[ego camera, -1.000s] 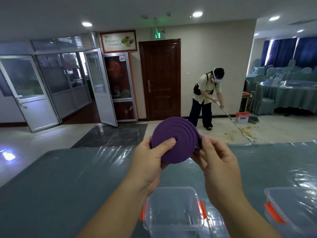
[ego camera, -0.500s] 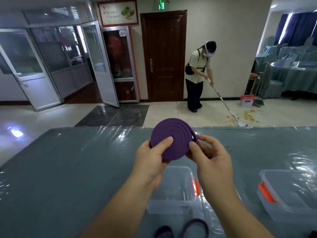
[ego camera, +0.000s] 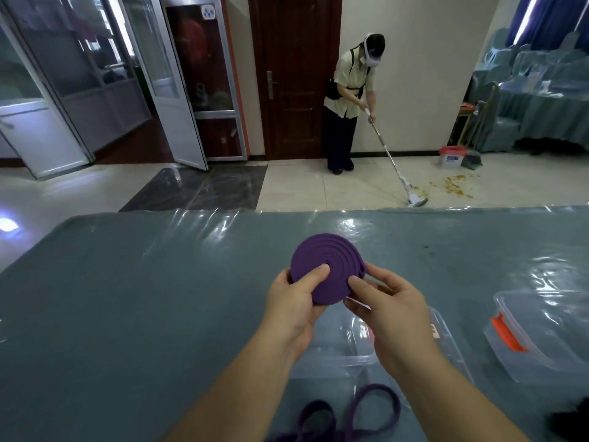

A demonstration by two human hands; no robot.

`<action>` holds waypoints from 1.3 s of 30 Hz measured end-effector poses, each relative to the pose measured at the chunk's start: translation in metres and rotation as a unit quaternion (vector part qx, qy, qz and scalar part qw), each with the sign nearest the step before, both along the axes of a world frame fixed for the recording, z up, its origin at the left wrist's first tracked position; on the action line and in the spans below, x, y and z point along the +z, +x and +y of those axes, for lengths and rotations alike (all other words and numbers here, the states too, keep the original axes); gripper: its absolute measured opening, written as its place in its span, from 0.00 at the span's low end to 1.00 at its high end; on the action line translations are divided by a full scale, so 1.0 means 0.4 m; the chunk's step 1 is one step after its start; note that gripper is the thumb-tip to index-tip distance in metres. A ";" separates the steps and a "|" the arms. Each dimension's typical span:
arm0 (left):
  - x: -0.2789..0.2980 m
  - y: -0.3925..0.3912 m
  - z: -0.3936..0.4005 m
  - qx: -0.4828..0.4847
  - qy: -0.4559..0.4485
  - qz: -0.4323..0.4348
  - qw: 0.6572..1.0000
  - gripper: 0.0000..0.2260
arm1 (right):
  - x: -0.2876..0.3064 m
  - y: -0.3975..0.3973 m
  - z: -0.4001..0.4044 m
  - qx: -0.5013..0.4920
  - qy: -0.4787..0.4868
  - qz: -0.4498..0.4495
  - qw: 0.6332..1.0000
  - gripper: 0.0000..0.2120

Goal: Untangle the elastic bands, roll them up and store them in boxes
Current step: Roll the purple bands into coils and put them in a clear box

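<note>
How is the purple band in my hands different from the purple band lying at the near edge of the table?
The held band is wound into a tight flat spiral disc; the near band lies in loose open loops. The held band is lifted above the table, gripped by the left hand and right hand; the near band lies on the table, untouched. Both are purple and flat.

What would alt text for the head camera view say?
Two hands, left hand and right hand, hold a rolled purple elastic band above a teal table, over an open clear box. Loose purple bands lie nearer; a second clear box sits right.
</note>
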State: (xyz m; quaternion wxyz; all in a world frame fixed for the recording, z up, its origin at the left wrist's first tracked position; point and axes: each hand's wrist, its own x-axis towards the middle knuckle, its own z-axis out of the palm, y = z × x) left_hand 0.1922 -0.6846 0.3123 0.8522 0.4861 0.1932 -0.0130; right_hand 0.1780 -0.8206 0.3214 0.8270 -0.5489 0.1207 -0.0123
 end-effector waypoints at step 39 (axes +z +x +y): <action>-0.816 0.391 0.053 -0.206 0.449 0.402 0.771 0.28 | -0.786 0.446 0.045 0.215 -0.513 0.317 0.768 0.10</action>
